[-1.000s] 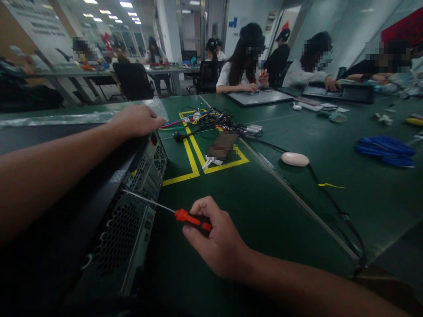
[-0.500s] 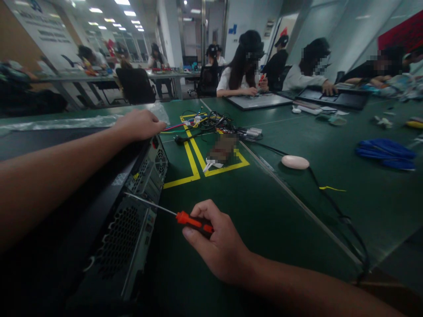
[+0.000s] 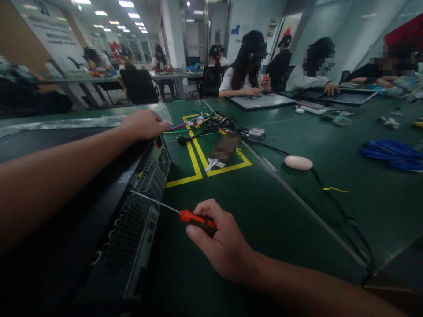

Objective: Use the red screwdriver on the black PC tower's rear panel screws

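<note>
A black desktop computer case [image 3: 99, 193] lies on its side on the green table [image 3: 264, 211], its perforated rear panel [image 3: 132, 233] facing me. My left hand [image 3: 143, 124] rests on the far top corner of the case, fingers curled over the edge. My right hand [image 3: 221, 242] is closed on a screwdriver [image 3: 194, 219] with a red and black handle. Its thin metal shaft runs left, and the tip touches the upper edge of the rear panel.
Yellow tape lines [image 3: 194, 163] mark the table beyond the case, with a tangle of coloured cables [image 3: 211, 121] and a black lead [image 3: 333, 202] trailing right. A pale oval object [image 3: 298, 162] and blue cloth [image 3: 390, 152] lie to the right. Several people sit working at the far side.
Both hands hold nearly the same pose. The view has shifted slightly, so everything sits a little further right and lower than before.
</note>
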### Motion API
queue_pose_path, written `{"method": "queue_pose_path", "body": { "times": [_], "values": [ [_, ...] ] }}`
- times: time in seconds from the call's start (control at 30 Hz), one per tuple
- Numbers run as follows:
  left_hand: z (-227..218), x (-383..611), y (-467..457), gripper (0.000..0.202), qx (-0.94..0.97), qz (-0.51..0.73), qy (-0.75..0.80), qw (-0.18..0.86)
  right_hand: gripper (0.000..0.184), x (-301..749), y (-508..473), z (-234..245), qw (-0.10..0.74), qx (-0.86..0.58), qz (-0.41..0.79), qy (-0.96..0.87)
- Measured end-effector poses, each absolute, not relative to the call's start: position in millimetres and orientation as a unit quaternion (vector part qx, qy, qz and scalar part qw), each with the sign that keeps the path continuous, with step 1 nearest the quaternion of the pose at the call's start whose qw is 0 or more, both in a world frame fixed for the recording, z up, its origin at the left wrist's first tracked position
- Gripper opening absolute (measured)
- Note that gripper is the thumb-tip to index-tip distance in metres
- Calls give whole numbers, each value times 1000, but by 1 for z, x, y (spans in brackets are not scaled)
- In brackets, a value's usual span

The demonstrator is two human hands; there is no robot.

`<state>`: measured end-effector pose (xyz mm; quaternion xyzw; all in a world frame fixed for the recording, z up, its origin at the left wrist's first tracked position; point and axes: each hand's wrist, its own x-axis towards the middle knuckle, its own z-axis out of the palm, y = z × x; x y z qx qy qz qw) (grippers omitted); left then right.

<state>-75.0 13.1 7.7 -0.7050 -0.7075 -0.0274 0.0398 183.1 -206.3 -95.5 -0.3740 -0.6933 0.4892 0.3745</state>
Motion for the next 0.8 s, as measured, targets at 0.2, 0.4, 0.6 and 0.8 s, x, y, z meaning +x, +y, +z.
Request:
{"method": "queue_pose_path", "body": {
  "times": [0.2,0.4,0.6,0.8],
  "values": [
    [7,-76,16,64,-698,-45,-714,33,10,185,-206,-93,382,-379,489,-686],
    [6,-77,16,64,-694,-42,-718,39,7,183,-205,-96,402,-383,471,-685],
    [7,-76,15,67,-713,-13,-699,49,15,181,-204,-97,414,-365,473,-687],
    [7,-74,14,64,-712,-14,-701,48,25,181,-208,-99,406,-363,488,-682]
  ]
}}
